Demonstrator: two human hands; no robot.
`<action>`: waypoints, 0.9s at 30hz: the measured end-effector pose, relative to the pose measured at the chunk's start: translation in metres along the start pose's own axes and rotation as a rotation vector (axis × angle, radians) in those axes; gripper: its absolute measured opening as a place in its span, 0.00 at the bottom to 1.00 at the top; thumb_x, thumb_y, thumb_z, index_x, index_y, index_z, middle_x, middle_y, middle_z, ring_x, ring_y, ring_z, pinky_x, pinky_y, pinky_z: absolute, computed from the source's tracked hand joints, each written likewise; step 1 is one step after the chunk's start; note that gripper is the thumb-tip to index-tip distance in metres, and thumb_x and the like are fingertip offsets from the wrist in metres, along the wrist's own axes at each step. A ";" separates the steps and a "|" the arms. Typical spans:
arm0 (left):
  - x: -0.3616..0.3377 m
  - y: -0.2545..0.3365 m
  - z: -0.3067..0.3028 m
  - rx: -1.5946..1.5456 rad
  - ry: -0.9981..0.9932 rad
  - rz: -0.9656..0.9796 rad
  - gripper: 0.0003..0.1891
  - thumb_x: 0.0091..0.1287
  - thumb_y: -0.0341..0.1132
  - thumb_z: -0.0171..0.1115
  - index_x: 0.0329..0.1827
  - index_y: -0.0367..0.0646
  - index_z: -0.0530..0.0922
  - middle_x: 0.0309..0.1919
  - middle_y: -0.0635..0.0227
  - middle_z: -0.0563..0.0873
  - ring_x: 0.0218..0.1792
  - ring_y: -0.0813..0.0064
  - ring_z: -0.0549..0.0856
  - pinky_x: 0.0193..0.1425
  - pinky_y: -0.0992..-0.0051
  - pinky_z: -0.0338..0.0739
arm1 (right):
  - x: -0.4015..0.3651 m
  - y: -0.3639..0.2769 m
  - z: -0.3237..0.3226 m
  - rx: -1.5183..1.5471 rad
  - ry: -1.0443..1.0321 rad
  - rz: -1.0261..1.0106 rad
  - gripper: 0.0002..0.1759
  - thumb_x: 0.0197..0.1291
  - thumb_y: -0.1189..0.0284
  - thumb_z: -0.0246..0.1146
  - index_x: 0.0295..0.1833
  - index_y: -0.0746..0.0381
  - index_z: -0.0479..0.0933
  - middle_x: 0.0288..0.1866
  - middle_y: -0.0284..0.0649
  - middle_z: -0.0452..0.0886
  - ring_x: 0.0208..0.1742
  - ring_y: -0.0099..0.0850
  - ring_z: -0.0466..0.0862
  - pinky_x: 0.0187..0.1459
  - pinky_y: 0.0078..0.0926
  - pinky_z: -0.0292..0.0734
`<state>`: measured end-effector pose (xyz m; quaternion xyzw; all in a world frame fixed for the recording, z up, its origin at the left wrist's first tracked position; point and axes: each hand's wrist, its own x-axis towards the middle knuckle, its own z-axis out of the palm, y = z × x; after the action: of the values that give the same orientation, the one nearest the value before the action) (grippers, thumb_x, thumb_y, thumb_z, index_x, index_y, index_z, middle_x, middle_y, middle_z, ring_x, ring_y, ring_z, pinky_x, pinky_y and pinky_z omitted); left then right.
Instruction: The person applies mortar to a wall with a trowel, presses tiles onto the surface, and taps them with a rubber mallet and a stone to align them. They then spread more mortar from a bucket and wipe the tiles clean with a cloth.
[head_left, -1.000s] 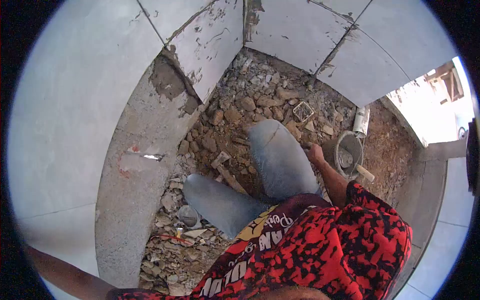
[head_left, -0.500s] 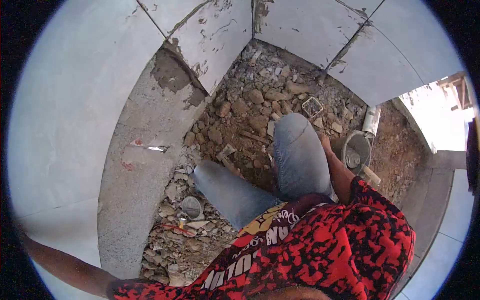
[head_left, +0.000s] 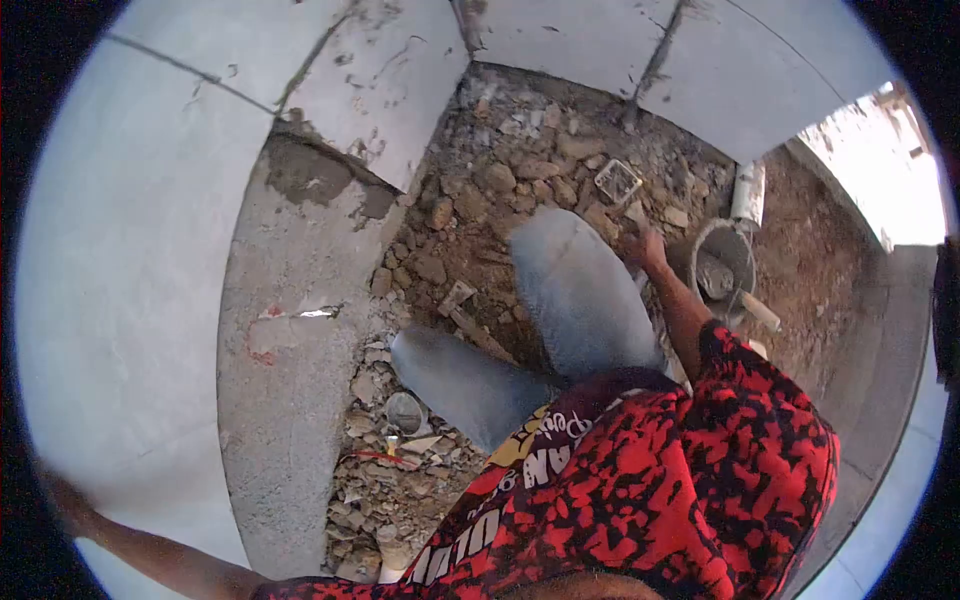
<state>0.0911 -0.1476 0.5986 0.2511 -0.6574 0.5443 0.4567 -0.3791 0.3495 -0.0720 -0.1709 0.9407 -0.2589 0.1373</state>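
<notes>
- Pale grey glazed wall tiles (head_left: 120, 250) fill the left side and the top of the view. They meet in a corner at the upper middle, and their faces are smeared with dried mortar near the joints.
- Beside them a broad strip of bare grey cement render (head_left: 290, 420) runs down the left wall to the floor. It has a darker patch at its top and a red smudge halfway down.
- The floor of brown rubble and broken stone (head_left: 480, 190) lies in the corner between the walls, and turns to finer earth on the right.
- The person's red-and-black patterned shirt (head_left: 690, 480) takes up the lower right. Two knees in blue denim (head_left: 580, 290) stick out from it over the rubble.
- The left arm stretches along the tiled wall at the bottom left. The left hand (head_left: 60, 492) sits at the dark edge of the view against the tile, too blurred to tell whether it is open or clenched.
- The right arm reaches down past the farther knee. The right hand (head_left: 648, 245) is low over the stones, between that knee and the bucket. Whether its fingers hold anything cannot be made out.
- A round grey bucket (head_left: 722, 240) caked with mortar stands on the rubble just right of the right hand.
- A white plastic pipe (head_left: 748, 192) stands behind the bucket at the foot of the wall.
- A pale wooden handle (head_left: 762, 313) lies just below the bucket.
- A square wire grate (head_left: 617, 180) rests among the stones above the right hand.
- A small round metal tin (head_left: 405, 410) lies by the nearer knee.
</notes>
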 end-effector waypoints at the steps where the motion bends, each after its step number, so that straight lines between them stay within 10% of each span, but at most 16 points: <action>1: 0.000 0.006 -0.002 -0.012 0.010 -0.009 0.28 0.70 0.50 0.40 0.58 0.30 0.63 0.57 0.43 0.67 0.60 0.48 0.66 0.61 0.55 0.59 | 0.003 0.010 0.005 0.061 0.065 0.015 0.19 0.50 0.60 0.61 0.43 0.62 0.76 0.38 0.52 0.80 0.41 0.47 0.80 0.41 0.40 0.73; 4: 0.000 0.005 0.002 -0.006 0.093 0.075 0.24 0.71 0.46 0.39 0.54 0.29 0.65 0.54 0.42 0.67 0.59 0.47 0.65 0.60 0.52 0.59 | 0.006 -0.001 -0.009 0.080 0.150 0.174 0.19 0.50 0.60 0.60 0.40 0.65 0.75 0.39 0.54 0.78 0.42 0.49 0.78 0.41 0.42 0.72; 9: -0.002 0.018 0.003 -0.018 0.087 0.104 0.24 0.71 0.46 0.41 0.55 0.29 0.65 0.58 0.40 0.64 0.59 0.45 0.64 0.59 0.50 0.58 | 0.009 0.006 0.035 -0.488 -0.174 -0.219 0.12 0.53 0.66 0.56 0.38 0.64 0.75 0.34 0.54 0.76 0.39 0.50 0.76 0.42 0.45 0.71; 22: 0.061 0.035 0.052 -0.149 0.068 0.211 0.34 0.68 0.57 0.38 0.62 0.33 0.62 0.61 0.46 0.65 0.62 0.48 0.65 0.65 0.51 0.55 | -0.017 -0.023 0.069 -0.066 -0.085 -0.386 0.23 0.51 0.67 0.59 0.54 0.61 0.67 0.43 0.58 0.76 0.41 0.54 0.78 0.42 0.48 0.72; 26: 0.064 0.069 0.030 -0.071 -0.048 -0.066 0.38 0.66 0.63 0.32 0.61 0.34 0.63 0.63 0.48 0.63 0.63 0.50 0.63 0.64 0.44 0.50 | -0.028 -0.044 0.034 -0.118 -0.361 -0.085 0.22 0.59 0.60 0.53 0.51 0.66 0.71 0.42 0.57 0.78 0.45 0.52 0.77 0.44 0.44 0.72; 27: 0.066 0.069 0.030 -0.075 -0.074 -0.052 0.39 0.65 0.64 0.31 0.61 0.35 0.64 0.63 0.48 0.63 0.64 0.51 0.63 0.64 0.42 0.49 | -0.030 -0.022 0.048 -0.052 -0.282 -0.311 0.19 0.54 0.69 0.53 0.51 0.64 0.70 0.39 0.58 0.77 0.40 0.55 0.77 0.43 0.46 0.73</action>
<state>-0.0059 -0.1454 0.6226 0.2710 -0.6870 0.4975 0.4551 -0.3294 0.3226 -0.0954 -0.3518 0.8809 -0.2263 0.2215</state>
